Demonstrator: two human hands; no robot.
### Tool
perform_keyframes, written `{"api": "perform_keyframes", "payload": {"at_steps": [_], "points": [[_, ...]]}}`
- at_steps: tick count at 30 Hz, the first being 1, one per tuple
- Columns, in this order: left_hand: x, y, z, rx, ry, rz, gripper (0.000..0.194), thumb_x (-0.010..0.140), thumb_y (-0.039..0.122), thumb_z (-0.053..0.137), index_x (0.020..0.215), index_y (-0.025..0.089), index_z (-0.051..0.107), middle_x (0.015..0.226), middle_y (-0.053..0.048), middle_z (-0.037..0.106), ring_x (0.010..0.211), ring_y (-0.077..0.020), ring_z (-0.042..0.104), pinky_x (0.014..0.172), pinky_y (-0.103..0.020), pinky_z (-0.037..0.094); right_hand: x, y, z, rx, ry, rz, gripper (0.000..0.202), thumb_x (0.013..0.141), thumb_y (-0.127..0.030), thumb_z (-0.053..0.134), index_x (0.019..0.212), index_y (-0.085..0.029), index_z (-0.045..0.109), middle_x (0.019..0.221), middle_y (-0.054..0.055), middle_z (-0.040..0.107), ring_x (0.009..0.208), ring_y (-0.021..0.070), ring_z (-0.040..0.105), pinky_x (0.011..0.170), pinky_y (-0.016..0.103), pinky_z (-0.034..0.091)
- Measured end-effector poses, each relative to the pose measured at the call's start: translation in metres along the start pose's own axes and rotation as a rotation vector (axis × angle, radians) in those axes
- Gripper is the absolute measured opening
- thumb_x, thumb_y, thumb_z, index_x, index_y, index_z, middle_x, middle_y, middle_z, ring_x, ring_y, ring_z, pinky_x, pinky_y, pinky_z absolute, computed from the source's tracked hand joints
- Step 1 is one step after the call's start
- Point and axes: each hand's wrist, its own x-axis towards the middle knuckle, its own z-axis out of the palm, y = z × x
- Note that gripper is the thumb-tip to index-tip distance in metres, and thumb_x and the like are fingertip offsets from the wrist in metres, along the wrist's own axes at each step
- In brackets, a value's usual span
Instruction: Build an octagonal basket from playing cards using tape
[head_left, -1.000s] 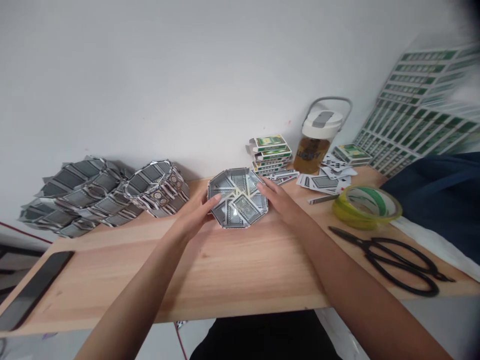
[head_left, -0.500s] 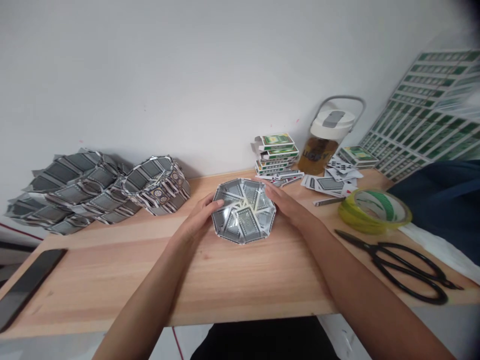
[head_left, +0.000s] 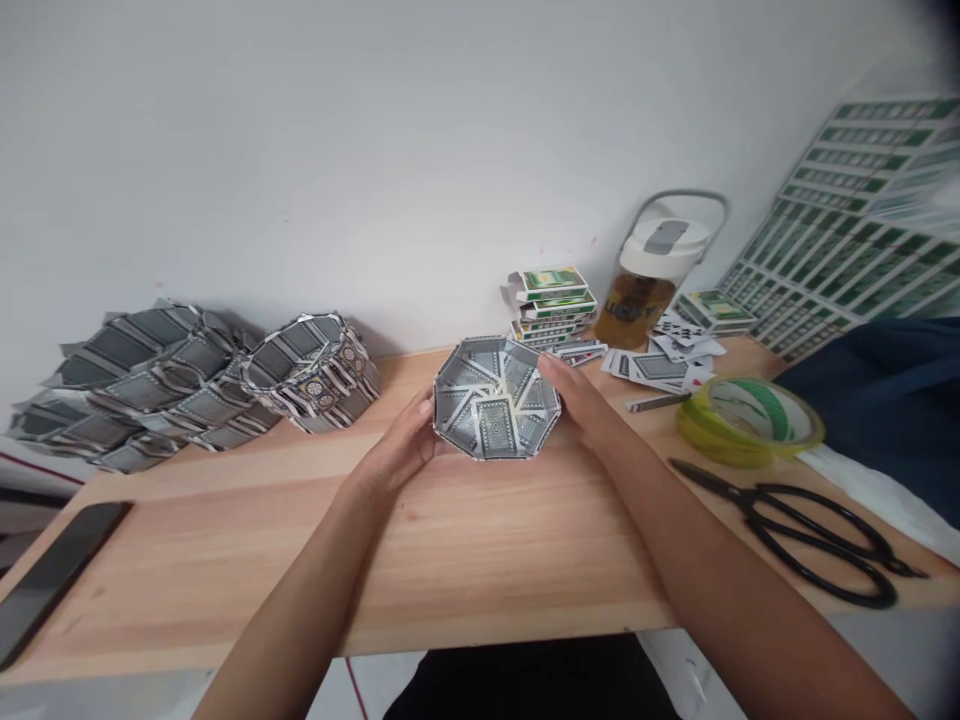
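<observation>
An eight-sided bowl made of playing cards [head_left: 496, 425], grey card backs showing, is held over the wooden table with its open side facing me. My left hand [head_left: 405, 440] grips its left side, thumb near the rim. On the opposite side my right hand [head_left: 574, 390] is closed round the wall, thumb at the upper right edge. The fingers behind the bowl are hidden from me. Loose playing cards [head_left: 577, 352] lie just behind it, partly covered by the bowl and my right hand.
Card-built rings [head_left: 311, 370] stand at left, near a phone [head_left: 60, 570]. Stacked card boxes [head_left: 553, 300] and a drink bottle [head_left: 645, 285] are at the back. Yellow tape [head_left: 720, 435], scissors [head_left: 787, 530] and dark cloth [head_left: 885, 400] lie right, before many packed boxes [head_left: 847, 200].
Both hands have shifted the bowl slightly up and to the right, and its tilt has altered. My left thumb has moved from inside the bowl to its outer left edge.
</observation>
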Motion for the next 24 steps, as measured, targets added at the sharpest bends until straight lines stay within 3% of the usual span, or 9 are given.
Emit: {"api": "perform_keyframes", "payload": {"at_steps": [4,9,14,17,19,22,24], "points": [[0.000,-0.003,0.003,0.045,0.055,0.024,0.053,0.084,0.039,0.064,0.133,0.024,0.051,0.122,-0.009,0.065,0.106,-0.0238,0.062,0.089,-0.034,0.049,-0.001,0.000,0.001,0.057,-0.103,0.057,0.050,0.083,-0.062,0.056,0.117,-0.027,0.065,0.120,0.002,0.068,0.122,0.0244,0.055,0.107,0.041,0.037],[-0.001,-0.003,-0.005,0.096,0.072,-0.032,0.048,0.085,0.042,0.059,0.127,0.020,0.058,0.116,-0.010,0.067,0.105,-0.0260,0.062,0.086,-0.033,0.048,-0.007,-0.007,0.001,0.073,-0.204,0.161,0.056,0.086,-0.064,0.049,0.126,-0.027,0.060,0.125,0.004,0.065,0.118,0.0268,0.058,0.102,0.046,0.042],[-0.003,0.001,-0.004,0.170,0.005,-0.030,0.049,0.082,0.041,0.061,0.126,0.017,0.060,0.120,-0.011,0.066,0.111,-0.0276,0.059,0.094,-0.036,0.043,-0.009,-0.013,-0.003,-0.123,-0.245,0.078,0.048,0.084,-0.058,0.058,0.123,-0.032,0.063,0.133,0.000,0.061,0.128,0.0273,0.048,0.112,0.046,0.031],[-0.003,0.003,0.001,0.214,-0.021,-0.023,0.049,0.083,0.041,0.060,0.127,0.018,0.059,0.126,-0.011,0.063,0.115,-0.0282,0.056,0.097,-0.037,0.041,-0.009,-0.012,-0.004,-0.184,-0.240,0.105,0.048,0.081,-0.058,0.062,0.121,-0.031,0.066,0.132,0.001,0.061,0.128,0.0295,0.048,0.112,0.049,0.029],[-0.003,0.006,0.003,0.318,0.062,0.011,0.044,0.086,0.041,0.058,0.123,0.019,0.062,0.129,-0.010,0.061,0.119,-0.0279,0.054,0.098,-0.036,0.040,-0.008,-0.011,-0.004,-0.224,-0.207,0.098,0.047,0.080,-0.057,0.063,0.118,-0.029,0.068,0.129,0.002,0.063,0.127,0.0300,0.049,0.112,0.049,0.029],[-0.004,0.012,0.003,0.585,0.334,0.139,0.036,0.084,0.038,0.062,0.114,0.020,0.067,0.124,-0.008,0.064,0.117,-0.0260,0.054,0.097,-0.034,0.039,-0.006,-0.008,-0.003,-0.259,-0.198,0.071,0.045,0.082,-0.057,0.061,0.116,-0.029,0.069,0.128,0.002,0.064,0.125,0.0293,0.051,0.111,0.049,0.029],[-0.006,0.017,0.004,0.680,0.499,0.288,0.029,0.082,0.033,0.063,0.107,0.021,0.069,0.114,-0.007,0.068,0.105,-0.0235,0.059,0.089,-0.032,0.043,-0.006,-0.007,-0.002,-0.281,-0.184,0.063,0.044,0.082,-0.057,0.060,0.115,-0.029,0.069,0.132,0.002,0.061,0.127,0.0289,0.049,0.111,0.049,0.029]]}}
